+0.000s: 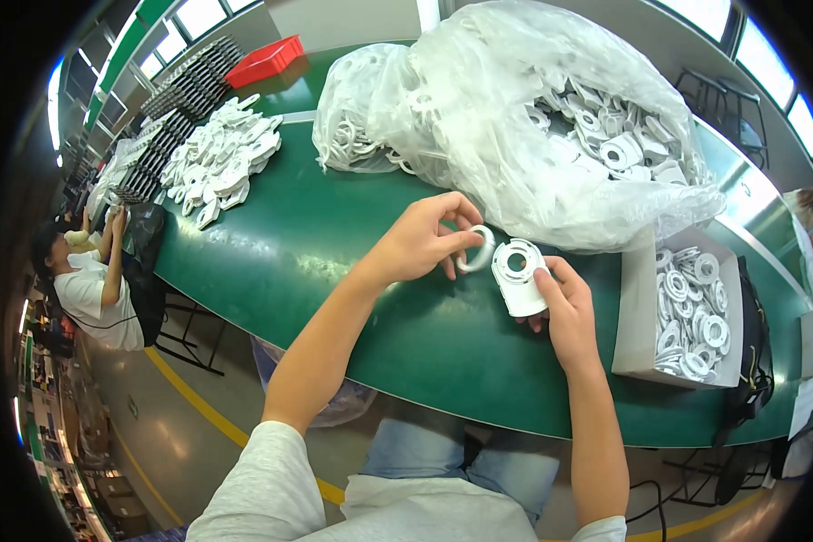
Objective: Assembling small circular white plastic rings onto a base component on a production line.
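Note:
My left hand [432, 237] pinches a white plastic ring [481, 250] between thumb and fingers, a little above the green table. Just right of it, my right hand [565, 303] grips a flat white plastic housing [518, 280] by its right side. This housing has a round end with a circular hole facing up and a squarer end toward me. Ring and housing are close together, with a narrow gap between them. Some fingertips of my right hand are hidden under the housing.
A white box [637, 316] of rings stands at right beside a black bag [755, 339]. Behind my hands lies a large clear plastic bag [479, 117] of white parts. Far left are a pile of white parts [223, 158], stacked dark trays [190, 77], a red bin [265, 61] and a seated person [99, 289].

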Demonstrator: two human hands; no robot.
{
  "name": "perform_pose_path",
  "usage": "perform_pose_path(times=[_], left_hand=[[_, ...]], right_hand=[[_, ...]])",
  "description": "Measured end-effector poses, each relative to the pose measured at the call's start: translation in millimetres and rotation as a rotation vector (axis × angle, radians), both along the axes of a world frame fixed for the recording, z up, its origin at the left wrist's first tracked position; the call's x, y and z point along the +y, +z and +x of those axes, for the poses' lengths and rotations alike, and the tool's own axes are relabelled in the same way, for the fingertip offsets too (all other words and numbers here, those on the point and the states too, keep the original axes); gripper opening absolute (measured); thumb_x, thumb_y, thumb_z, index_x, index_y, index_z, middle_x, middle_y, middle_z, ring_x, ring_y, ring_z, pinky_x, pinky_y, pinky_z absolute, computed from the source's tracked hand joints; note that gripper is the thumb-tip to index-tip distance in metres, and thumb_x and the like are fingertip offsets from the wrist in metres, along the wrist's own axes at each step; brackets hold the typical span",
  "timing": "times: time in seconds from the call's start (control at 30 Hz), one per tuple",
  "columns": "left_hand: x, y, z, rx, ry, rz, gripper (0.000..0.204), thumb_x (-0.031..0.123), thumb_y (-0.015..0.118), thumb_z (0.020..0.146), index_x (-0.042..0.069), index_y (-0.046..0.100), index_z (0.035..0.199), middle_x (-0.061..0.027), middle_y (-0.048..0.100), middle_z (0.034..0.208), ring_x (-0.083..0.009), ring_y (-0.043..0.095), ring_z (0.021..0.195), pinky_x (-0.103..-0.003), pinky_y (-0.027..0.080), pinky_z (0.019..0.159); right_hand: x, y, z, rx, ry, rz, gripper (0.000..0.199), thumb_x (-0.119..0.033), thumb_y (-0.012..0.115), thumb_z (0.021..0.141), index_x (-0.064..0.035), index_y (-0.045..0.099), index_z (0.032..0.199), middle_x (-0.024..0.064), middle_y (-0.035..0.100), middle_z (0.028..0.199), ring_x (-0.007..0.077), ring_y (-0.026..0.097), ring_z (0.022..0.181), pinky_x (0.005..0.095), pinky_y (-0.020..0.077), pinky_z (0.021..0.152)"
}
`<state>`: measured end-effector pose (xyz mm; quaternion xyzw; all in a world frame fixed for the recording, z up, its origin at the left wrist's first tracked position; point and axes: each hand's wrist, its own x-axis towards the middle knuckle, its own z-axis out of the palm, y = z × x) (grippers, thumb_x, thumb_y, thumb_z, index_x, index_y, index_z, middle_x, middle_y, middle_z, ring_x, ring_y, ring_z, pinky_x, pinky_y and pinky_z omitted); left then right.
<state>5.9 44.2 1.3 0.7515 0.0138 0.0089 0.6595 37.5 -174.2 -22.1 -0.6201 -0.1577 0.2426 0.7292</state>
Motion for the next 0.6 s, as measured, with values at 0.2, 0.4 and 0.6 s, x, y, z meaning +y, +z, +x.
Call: perform_pose_path(times=[0.2, 0.4, 0.6], left_hand=[[3.0, -0.9, 1.6, -0.121, 0.002, 0.148, 0.011, 0.009, 0.066, 0.085, -0.002, 0.065, 0.085, 0.0000, 0.061, 0.068, -0.0050, 0.053, 0.057, -0.021, 0.041, 0.048], [-17.4, 3.5, -3.3, -0.158, 0.054, 0.040, 0.009, 0.006, 0.065, 0.085, -0.002, 0.066, 0.089, -0.0001, 0.062, 0.069, -0.0042, 0.053, 0.057, -0.020, 0.041, 0.050], [-31.3, -11.8, -3.2, -0.250, 0.044, 0.020, 0.009, 0.005, 0.068, 0.082, -0.002, 0.066, 0.087, -0.0026, 0.065, 0.074, -0.0041, 0.055, 0.061, -0.019, 0.043, 0.054]], right_hand=[[-0.5, -1.4, 0.3, -0.052, 0.021, -0.041, 0.022, -0.019, 0.047, 0.096, -0.0011, 0.055, 0.105, 0.0054, 0.064, 0.075, 0.0087, 0.056, 0.056, 0.0205, 0.0362, 0.045], [0.7, 1.5, -2.0, -0.010, 0.082, -0.047, 0.022, -0.016, 0.049, 0.094, -0.0009, 0.054, 0.108, 0.0052, 0.063, 0.075, 0.0090, 0.057, 0.057, 0.0206, 0.0372, 0.046], [0.4, 0.2, -3.3, 0.002, 0.184, -0.035, 0.023, -0.010, 0.050, 0.090, -0.0015, 0.052, 0.111, 0.0053, 0.063, 0.075, 0.0094, 0.057, 0.060, 0.0215, 0.0384, 0.048]])
